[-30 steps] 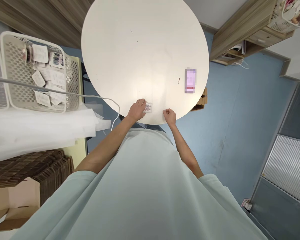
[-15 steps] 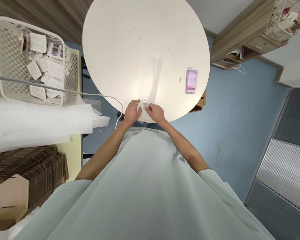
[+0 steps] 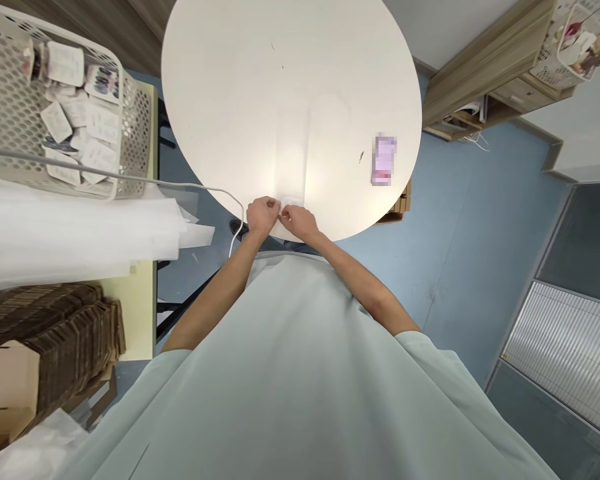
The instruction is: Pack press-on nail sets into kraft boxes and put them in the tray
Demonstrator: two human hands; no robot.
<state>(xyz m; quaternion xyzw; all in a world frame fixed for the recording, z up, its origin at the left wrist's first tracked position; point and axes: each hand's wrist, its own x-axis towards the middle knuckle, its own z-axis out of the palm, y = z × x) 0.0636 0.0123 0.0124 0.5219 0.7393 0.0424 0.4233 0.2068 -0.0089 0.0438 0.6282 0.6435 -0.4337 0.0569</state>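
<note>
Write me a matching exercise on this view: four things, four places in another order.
1. Pixelated pink-purple rectangle
2. Large white perforated plastic basket
3. Stack of folded brown cardboard
4. Bare left hand

A. Picture's lower left
B. Beside the bare right hand
C. Right part of the round white table
D. Picture's upper left

1-C; 2-D; 3-A; 4-B

0 legible txt, brands, nos. or signs in view. White cards (image 3: 66, 63) in L basket (image 3: 136, 133): print too sm. to read. Purple rect. item (image 3: 384, 159) on rd. table (image 3: 225, 100): pixelated, unreadable.
</note>
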